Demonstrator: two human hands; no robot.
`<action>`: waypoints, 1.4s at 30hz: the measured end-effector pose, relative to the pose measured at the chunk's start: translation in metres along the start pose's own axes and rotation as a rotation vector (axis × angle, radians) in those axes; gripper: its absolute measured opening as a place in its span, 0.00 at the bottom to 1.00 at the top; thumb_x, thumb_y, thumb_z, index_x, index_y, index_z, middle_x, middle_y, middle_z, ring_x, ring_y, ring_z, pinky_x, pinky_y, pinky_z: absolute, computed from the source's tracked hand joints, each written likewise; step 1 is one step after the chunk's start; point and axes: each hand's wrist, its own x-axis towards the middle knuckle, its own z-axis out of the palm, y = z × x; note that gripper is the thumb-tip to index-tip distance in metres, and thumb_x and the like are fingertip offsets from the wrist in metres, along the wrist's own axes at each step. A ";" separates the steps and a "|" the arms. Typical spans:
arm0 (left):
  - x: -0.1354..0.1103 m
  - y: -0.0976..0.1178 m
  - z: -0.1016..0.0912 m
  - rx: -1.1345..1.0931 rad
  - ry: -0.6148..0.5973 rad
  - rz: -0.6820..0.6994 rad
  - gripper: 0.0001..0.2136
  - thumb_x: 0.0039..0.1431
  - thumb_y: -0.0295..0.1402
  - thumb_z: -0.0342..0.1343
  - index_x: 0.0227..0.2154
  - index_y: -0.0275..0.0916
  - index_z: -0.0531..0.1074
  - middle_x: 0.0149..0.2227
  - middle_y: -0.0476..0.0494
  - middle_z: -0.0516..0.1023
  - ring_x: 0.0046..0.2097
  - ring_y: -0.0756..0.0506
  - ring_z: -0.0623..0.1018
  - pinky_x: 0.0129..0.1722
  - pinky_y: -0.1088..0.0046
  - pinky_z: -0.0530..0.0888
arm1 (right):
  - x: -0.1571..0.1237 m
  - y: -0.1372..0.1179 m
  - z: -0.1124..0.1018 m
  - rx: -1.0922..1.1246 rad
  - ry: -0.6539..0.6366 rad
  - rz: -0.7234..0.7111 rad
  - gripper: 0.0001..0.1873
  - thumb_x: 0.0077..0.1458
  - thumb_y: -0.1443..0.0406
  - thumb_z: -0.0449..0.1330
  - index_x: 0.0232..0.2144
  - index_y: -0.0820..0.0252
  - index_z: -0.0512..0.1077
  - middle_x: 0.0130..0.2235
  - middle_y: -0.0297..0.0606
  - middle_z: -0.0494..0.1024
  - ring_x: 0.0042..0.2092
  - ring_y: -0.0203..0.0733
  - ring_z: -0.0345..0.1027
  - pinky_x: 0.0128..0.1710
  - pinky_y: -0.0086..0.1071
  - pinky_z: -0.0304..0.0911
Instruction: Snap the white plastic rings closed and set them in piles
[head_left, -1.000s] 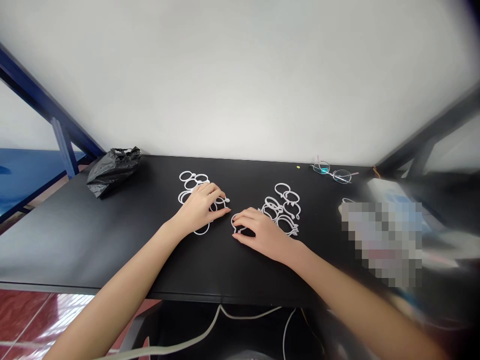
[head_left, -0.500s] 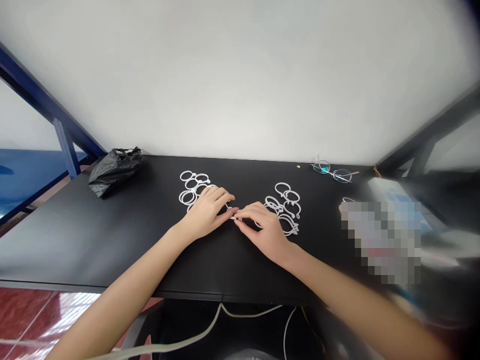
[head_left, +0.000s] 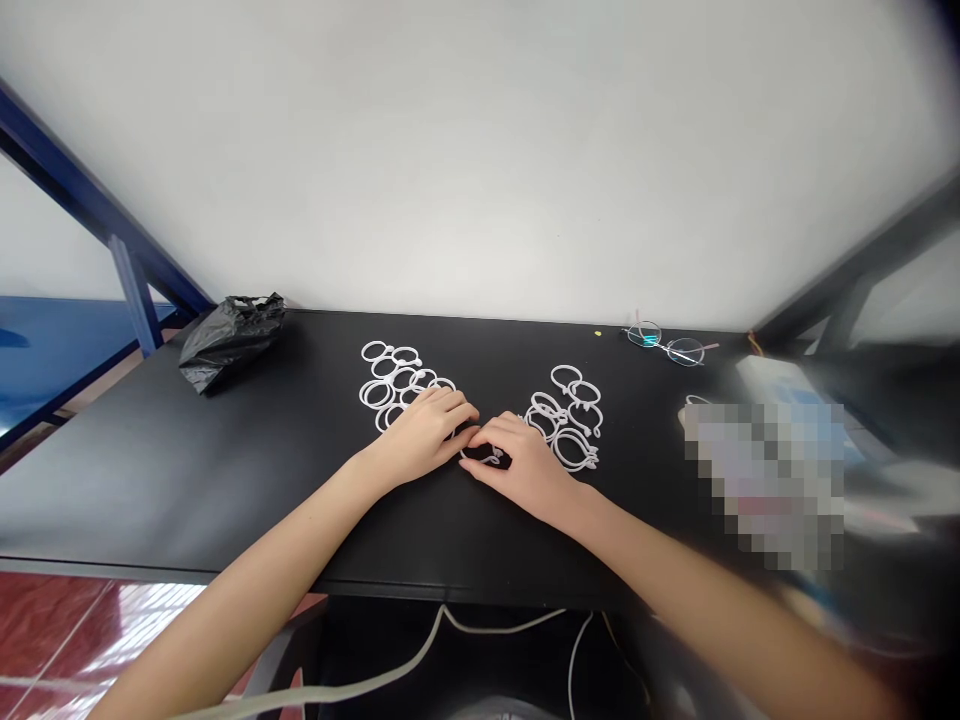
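I see the left hand (head_left: 426,435) and the right hand (head_left: 525,462) meeting fingertip to fingertip over one white ring (head_left: 485,457), which lies on the table (head_left: 300,480) between the left ring pile (head_left: 394,383) and the right ring pile (head_left: 568,420); both seem pinched on it, though the grip is partly hidden. I judge the thin ring could slip or spring away into either pile. The black table stands against a pale wall, with a black bag (head_left: 229,335) and spectacles (head_left: 664,343) at the back
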 end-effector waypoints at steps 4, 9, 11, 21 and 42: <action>0.000 -0.002 0.001 0.027 0.012 -0.004 0.08 0.67 0.32 0.46 0.38 0.37 0.70 0.35 0.44 0.72 0.39 0.45 0.71 0.43 0.65 0.68 | 0.000 0.003 0.000 -0.013 -0.010 -0.034 0.07 0.51 0.72 0.65 0.28 0.59 0.71 0.30 0.34 0.76 0.36 0.41 0.64 0.38 0.33 0.64; -0.001 -0.002 0.001 0.023 0.027 -0.008 0.10 0.69 0.32 0.43 0.39 0.37 0.70 0.36 0.43 0.72 0.40 0.44 0.72 0.44 0.64 0.68 | 0.002 0.007 0.000 -0.023 0.022 -0.067 0.09 0.55 0.75 0.59 0.27 0.58 0.70 0.26 0.32 0.73 0.31 0.38 0.64 0.35 0.32 0.64; -0.001 0.000 -0.001 -0.004 0.046 -0.014 0.12 0.69 0.32 0.41 0.43 0.37 0.69 0.40 0.41 0.73 0.43 0.43 0.72 0.46 0.63 0.68 | 0.002 0.008 -0.001 -0.002 0.071 -0.071 0.08 0.57 0.74 0.58 0.28 0.58 0.71 0.28 0.33 0.74 0.32 0.38 0.67 0.35 0.33 0.65; -0.001 0.003 -0.010 -0.051 0.149 0.038 0.14 0.70 0.36 0.41 0.31 0.37 0.66 0.32 0.44 0.70 0.35 0.46 0.68 0.39 0.66 0.66 | 0.004 0.003 -0.005 0.138 0.329 -0.329 0.11 0.59 0.75 0.56 0.37 0.56 0.74 0.38 0.38 0.80 0.39 0.39 0.74 0.39 0.35 0.72; -0.004 0.000 -0.007 -0.039 0.380 0.012 0.16 0.66 0.46 0.47 0.35 0.38 0.70 0.28 0.47 0.73 0.32 0.47 0.72 0.44 0.64 0.67 | 0.001 -0.003 -0.010 0.358 0.325 0.015 0.04 0.58 0.65 0.61 0.35 0.58 0.75 0.31 0.36 0.80 0.30 0.39 0.77 0.33 0.32 0.75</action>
